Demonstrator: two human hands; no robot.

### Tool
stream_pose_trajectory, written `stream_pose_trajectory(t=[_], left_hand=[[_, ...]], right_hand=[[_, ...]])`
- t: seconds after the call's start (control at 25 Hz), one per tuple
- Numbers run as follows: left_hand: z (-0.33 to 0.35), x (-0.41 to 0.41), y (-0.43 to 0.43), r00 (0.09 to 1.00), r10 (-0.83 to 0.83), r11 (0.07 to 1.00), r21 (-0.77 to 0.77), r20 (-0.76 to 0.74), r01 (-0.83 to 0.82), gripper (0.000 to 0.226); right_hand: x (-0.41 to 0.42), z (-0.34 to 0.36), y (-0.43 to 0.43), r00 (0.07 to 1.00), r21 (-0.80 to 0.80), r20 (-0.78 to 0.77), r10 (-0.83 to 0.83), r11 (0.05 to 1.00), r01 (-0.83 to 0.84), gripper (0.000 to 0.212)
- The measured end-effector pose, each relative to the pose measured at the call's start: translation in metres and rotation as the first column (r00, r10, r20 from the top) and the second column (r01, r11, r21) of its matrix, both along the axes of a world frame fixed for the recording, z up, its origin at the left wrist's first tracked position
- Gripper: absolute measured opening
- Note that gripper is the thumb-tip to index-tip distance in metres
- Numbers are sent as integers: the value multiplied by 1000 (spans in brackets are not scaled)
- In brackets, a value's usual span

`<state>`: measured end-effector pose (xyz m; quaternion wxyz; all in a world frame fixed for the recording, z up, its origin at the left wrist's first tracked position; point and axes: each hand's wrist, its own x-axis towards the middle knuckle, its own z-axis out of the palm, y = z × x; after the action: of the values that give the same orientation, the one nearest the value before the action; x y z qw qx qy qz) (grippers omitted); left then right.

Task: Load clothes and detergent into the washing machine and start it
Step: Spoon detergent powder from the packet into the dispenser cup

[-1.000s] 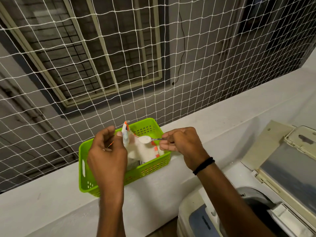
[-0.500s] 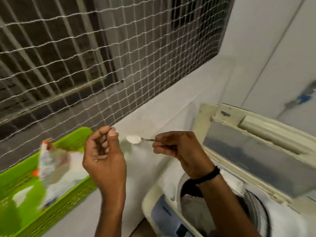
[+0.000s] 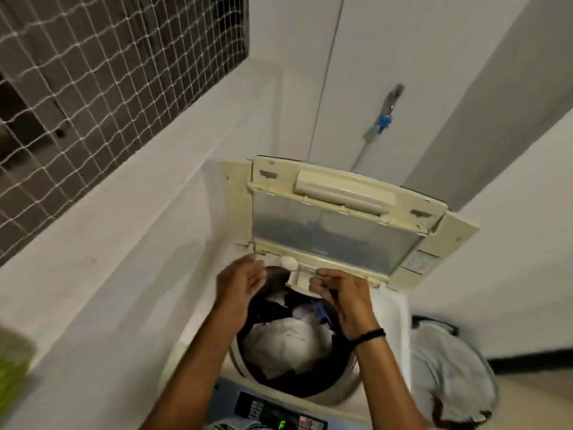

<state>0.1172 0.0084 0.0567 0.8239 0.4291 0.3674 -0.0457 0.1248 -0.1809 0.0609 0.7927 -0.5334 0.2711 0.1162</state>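
Right hand (image 3: 341,294): grip closed, pinching the thin handle of a small metal spoon (image 3: 305,270) heaped with white detergent powder (image 3: 287,261). The spoon sits level over the back rim of the cream top-loading washing machine (image 3: 393,318), just below its raised clear-panelled lid (image 3: 341,193). Left hand (image 3: 240,287): grip loosely curled just beside the spoon bowl, nothing seen in it. White and dark clothes (image 3: 288,339) already lie in the drum.

Handling, as a judgement: the powder is loose and light and spills at any tilt or jolt. The spoon is stiff, light and thin, so pinch it far back on the handle and keep the bowl level until it is over the target. The clothes are soft and need no care.

Hard to see: the left fingertips are motion-blurred. A small white tray (image 3: 299,280) under the spoon handle may be the detergent slot; cannot tell. The dark control panel (image 3: 280,420) is cut off at the bottom edge, with one green lit character showing. A green blur (image 3: 12,367) lies at the left edge. A grey cloth heap (image 3: 449,367) lies to the right, whatever is beneath it mostly hidden.
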Motion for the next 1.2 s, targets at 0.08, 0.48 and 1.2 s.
stream_pose_trajectory(t=[0.08, 0.48, 1.2], left_hand=[[-34, 16, -17, 989, -104, 990, -103, -105, 93, 33], [-102, 46, -43, 945, -164, 941, -333, -282, 64, 72], [-59, 23, -16, 987, -148, 962, -239, -62, 129, 63]], right_hand=[[7, -31, -17, 995, -31, -37, -95, 995, 94, 18], [2, -136, -26, 995, -744, 48, 88, 668, -23, 29], [-8, -89, 9, 949, 22, -130, -287, 956, 292, 24]])
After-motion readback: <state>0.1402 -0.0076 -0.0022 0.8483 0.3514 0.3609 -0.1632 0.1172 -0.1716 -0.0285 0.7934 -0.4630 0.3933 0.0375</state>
